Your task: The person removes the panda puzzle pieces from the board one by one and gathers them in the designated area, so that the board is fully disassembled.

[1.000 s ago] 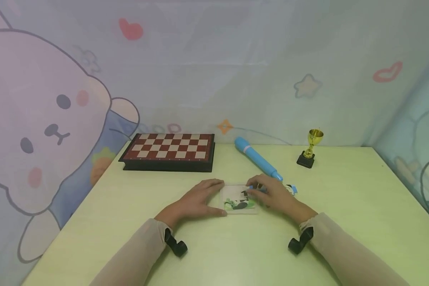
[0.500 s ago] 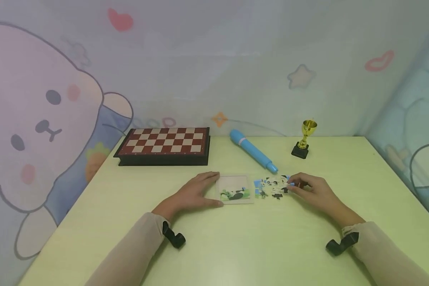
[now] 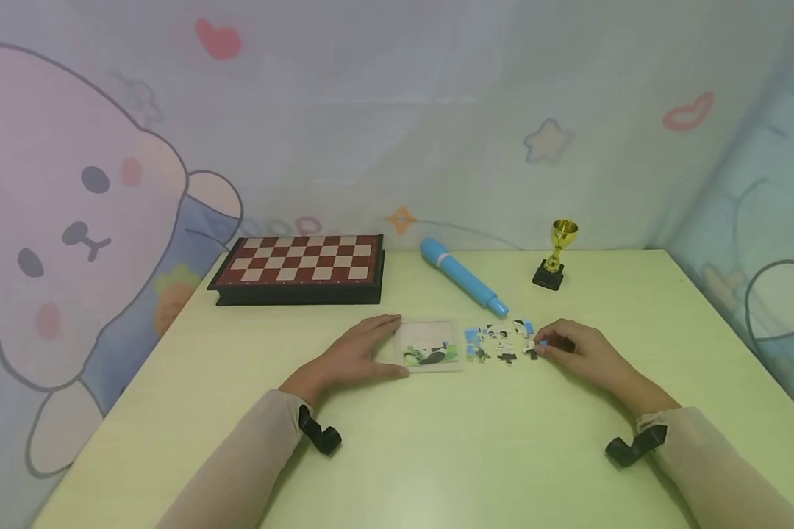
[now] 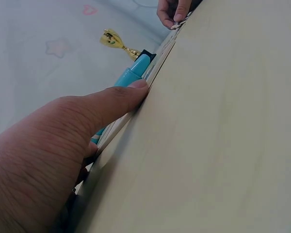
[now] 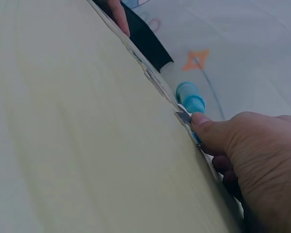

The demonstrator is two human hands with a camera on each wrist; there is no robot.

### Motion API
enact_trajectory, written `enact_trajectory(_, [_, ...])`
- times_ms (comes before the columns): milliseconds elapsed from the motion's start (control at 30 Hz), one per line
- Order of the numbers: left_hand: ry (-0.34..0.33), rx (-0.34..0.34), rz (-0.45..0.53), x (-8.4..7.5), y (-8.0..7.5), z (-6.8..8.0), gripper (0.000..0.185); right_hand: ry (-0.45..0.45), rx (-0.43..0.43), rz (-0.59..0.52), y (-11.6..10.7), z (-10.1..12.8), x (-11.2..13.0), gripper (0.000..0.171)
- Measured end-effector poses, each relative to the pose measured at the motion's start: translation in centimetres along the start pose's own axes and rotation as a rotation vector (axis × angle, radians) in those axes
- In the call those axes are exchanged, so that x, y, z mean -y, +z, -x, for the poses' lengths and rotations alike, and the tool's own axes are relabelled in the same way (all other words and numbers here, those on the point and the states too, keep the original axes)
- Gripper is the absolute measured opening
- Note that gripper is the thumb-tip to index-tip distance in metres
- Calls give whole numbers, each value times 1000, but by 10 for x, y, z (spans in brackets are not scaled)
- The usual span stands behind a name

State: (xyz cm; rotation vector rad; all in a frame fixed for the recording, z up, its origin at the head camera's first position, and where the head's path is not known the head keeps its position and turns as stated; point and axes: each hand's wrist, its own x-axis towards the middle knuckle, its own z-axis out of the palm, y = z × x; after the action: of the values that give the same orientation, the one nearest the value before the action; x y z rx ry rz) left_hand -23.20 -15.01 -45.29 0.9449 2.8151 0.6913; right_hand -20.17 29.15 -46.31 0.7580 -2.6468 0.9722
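Note:
In the head view my left hand (image 3: 351,360) rests at the left side of a small puzzle tray (image 3: 462,360), thumb at the near corner and fingertips at the far one. The left wrist view has its straight thumb (image 4: 114,104) against the tray's edge. Picture pieces with green leaves and black-and-white shapes (image 3: 430,355) fill the tray's lower part; its upper part shows a bare pale base. To the right lie several loose jigsaw pieces (image 3: 501,332). Beyond them my right hand (image 3: 585,356) pinches a black, white and blue jigsaw piece (image 3: 531,349) at the table surface.
A red-and-white checkered board box (image 3: 301,268) stands at the back left. Behind the loose pieces a blue marker-shaped stick (image 3: 466,279) lies at a slant. Farther right is a small gold trophy cup (image 3: 556,253) on a black base. A printed cloth backdrop (image 3: 344,132) rises behind the table.
My right hand has moved from above the tray rightward to the loose pieces, then slightly nearer, with a piece at its fingertips. My left hand keeps its place at the tray.

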Motion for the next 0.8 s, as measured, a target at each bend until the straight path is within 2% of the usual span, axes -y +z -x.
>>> enact_trajectory(133, [-15,15,0,0,1,0,101,-28,5,14,2,-1,0,13])
enact_trajectory(367, [-16,-1,10,-1,-2,-1,100,-71,-17,27,0,-3,3,14])
enact_trajectory(500, [-13,1,16,-1,-3,0,100,-143,-121,24,6,-7,8,18])
enact_trajectory(633, [-19,4,13,-2,-2,0,100,-304,-212,-26,29,-19,32,24])
enact_trajectory(733, [-24,-2,22,-1,-2,0,99,-408,-164,-74,56,-36,61,25])
enact_trajectory(800, [-19,-7,28,-1,-1,-2,99,-435,-106,-86,73,-50,80,24])
